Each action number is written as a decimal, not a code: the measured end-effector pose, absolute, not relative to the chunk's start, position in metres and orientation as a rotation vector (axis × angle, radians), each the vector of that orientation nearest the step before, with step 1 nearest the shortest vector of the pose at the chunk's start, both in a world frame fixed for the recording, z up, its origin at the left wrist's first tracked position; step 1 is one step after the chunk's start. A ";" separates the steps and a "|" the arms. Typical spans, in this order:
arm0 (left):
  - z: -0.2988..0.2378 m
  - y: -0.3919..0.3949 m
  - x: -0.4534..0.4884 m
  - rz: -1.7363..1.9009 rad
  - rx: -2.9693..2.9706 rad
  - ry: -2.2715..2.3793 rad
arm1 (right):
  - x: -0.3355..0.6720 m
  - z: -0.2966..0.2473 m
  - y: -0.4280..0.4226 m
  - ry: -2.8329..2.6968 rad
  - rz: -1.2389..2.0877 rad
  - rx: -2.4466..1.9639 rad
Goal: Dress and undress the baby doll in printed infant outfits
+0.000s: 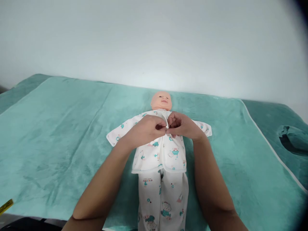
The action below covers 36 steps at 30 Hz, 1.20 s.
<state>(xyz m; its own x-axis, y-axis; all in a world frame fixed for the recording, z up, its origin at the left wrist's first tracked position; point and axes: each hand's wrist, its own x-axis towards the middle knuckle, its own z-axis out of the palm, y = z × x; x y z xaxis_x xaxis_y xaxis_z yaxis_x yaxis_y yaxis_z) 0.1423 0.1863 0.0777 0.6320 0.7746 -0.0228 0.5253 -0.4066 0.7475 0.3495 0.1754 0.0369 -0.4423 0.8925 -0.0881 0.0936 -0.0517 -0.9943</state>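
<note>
A baby doll (pixel 161 100) lies on its back on a teal blanket (pixel 60 134), head toward the wall. It wears a white printed top (pixel 166 154) and matching trousers (pixel 163 199). My left hand (pixel 145 130) and my right hand (pixel 184 125) meet over the doll's chest. Both pinch the front edges of the top where they join, fingers closed on the cloth. The doll's sleeves stick out to either side beneath my wrists.
The teal blanket covers a padded table that ends at a white wall behind. A hole in the table's teal cover (pixel 292 141) shows at the right. A yellow strip (pixel 6 206) pokes in at the lower left edge.
</note>
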 end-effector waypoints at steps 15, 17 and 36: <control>0.078 0.180 0.147 0.502 2.096 1.165 | 0.349 0.040 0.173 -1.647 1.461 -1.074; 0.078 0.183 0.144 0.460 1.941 1.102 | 0.352 0.039 0.175 -1.641 1.485 -1.094; 0.077 0.196 0.130 0.413 1.512 0.931 | 0.351 0.043 0.174 -1.716 1.384 -1.145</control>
